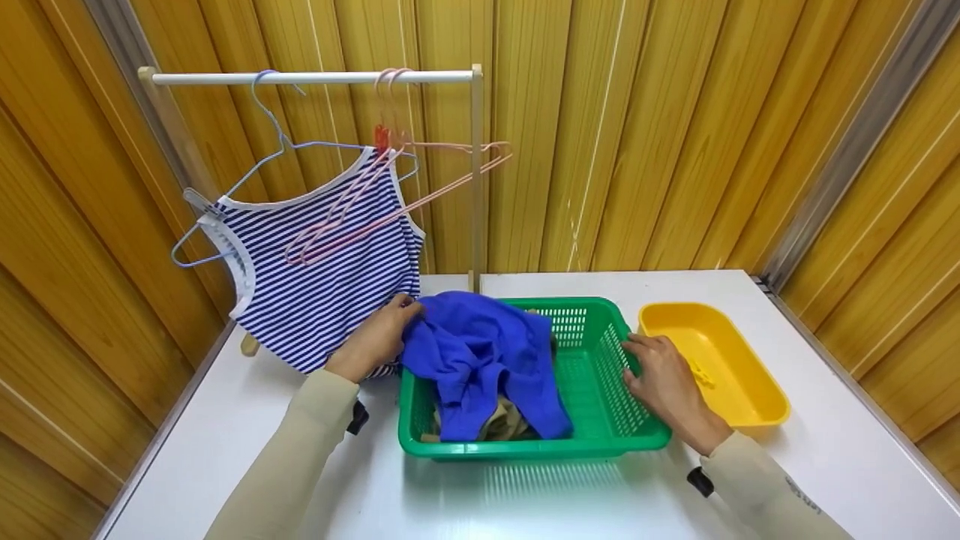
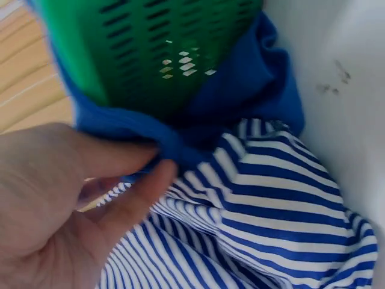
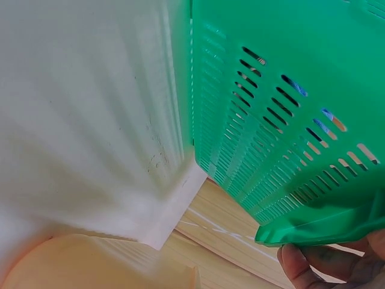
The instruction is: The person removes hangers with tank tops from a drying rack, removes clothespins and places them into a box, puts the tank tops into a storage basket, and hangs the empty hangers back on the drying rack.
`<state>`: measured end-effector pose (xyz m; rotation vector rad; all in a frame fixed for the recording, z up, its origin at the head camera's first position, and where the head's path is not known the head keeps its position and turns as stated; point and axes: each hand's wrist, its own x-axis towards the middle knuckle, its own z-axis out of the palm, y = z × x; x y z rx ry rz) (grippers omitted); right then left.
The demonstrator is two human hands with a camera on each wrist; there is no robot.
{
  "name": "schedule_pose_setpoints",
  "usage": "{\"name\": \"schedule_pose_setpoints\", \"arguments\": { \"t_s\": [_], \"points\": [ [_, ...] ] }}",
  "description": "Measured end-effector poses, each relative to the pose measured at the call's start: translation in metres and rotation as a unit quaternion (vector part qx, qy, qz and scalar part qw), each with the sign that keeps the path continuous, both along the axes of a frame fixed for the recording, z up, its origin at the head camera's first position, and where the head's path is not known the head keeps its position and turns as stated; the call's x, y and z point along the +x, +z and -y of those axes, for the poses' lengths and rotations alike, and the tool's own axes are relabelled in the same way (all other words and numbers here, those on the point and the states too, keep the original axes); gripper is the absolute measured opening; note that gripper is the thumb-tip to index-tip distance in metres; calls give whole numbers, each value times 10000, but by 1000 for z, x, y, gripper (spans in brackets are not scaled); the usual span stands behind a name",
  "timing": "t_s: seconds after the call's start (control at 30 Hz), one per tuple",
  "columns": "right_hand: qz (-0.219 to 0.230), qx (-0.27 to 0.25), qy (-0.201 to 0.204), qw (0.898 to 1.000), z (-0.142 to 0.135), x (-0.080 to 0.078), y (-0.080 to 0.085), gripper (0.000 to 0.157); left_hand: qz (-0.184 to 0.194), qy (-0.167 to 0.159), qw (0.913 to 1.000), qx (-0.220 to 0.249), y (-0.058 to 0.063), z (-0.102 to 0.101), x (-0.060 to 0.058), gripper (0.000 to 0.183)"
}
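My left hand pinches the edge of a crumpled blue garment between thumb and fingers. The garment drapes over the left side of a green perforated basket. In the left wrist view, the pinched blue cloth hangs outside the basket wall, against a blue-and-white striped top. That striped top hangs from a blue hanger with clips at its shoulders. At the basket's right side, my right hand grips the rim. The right wrist view shows its fingertips curled under the rim.
Behind the basket stands a rack with a white rail. Two pink hangers hang there, overlapping the striped top. A yellow tray with yellow clips lies right of the basket. Olive cloth shows under the blue garment.
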<state>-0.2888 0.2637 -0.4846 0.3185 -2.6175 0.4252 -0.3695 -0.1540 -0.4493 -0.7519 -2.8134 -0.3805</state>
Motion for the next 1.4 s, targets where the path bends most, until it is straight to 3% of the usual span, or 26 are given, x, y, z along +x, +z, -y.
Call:
{"name": "schedule_pose_setpoints", "arguments": {
  "t_s": [0.23,0.43,0.8,1.0,1.17,1.3,1.4],
  "points": [
    [-88,1,48,9999,0,1,1,36,-603,-113,9955,720,-1,8,-5,36],
    [-66,-33,21,10000,-1,1,2,36,-803,-127,9855,1487,15,1,-3,32],
    [126,34,-44,9999,1,2,3,38,-1016,-191,9750,1967,39,-9,7,29],
    [123,-3,-34,9999,1,2,5,37,-1321,-378,9661,2186,58,-20,19,30],
    [122,-75,6,9999,1,3,5,37,-1511,-665,9625,2153,73,-37,35,35],
    [-2,-74,59,10000,0,2,4,36,-1527,-922,9639,1976,81,-53,51,32],
    [-61,-47,74,9999,0,3,3,36,-1349,-1071,9702,1706,80,-62,59,30]
  ]
}}
